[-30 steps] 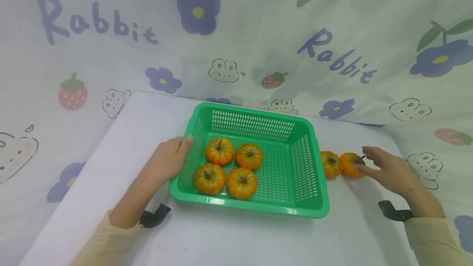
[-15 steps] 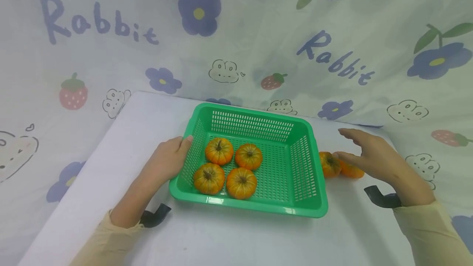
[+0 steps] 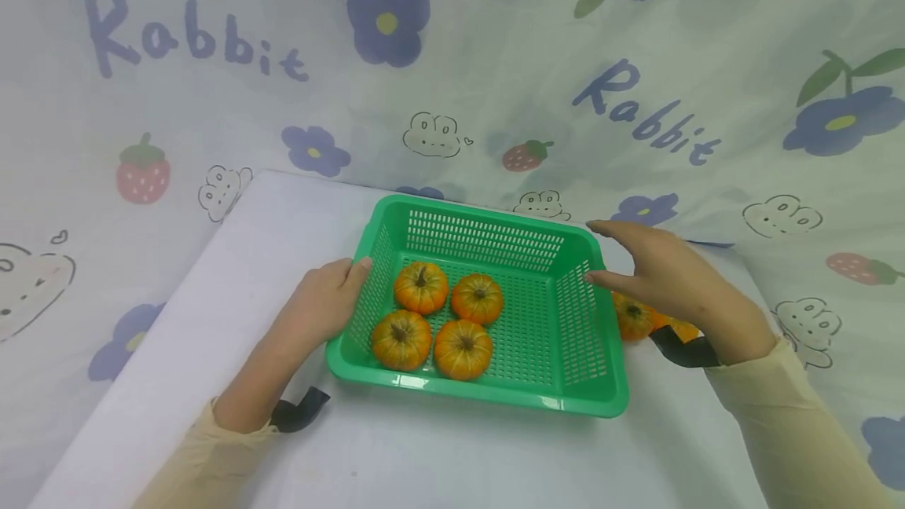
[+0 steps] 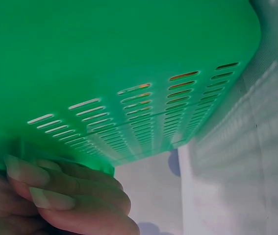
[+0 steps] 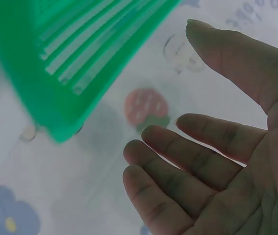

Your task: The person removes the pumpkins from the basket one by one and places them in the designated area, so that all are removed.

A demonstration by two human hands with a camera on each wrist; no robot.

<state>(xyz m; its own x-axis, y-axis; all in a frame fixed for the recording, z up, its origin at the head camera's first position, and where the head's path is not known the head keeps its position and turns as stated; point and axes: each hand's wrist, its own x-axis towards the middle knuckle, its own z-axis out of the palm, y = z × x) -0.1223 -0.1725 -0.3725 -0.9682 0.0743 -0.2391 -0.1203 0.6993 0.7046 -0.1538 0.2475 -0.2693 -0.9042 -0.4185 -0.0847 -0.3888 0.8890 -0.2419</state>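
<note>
The green basket (image 3: 477, 392) should be light, springy, best held by its rim: left hand (image 3: 321, 301) grips its left; right hand (image 3: 657, 265), fingers spread, hovers empty beside its right.

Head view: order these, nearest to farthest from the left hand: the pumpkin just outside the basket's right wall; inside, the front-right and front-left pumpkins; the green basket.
1. Green basket: gripped by the left hand.
2. Front-left pumpkin: inside, left.
3. Front-right pumpkin: inside, right of it.
4. Outside pumpkin: beyond right wall.
</note>
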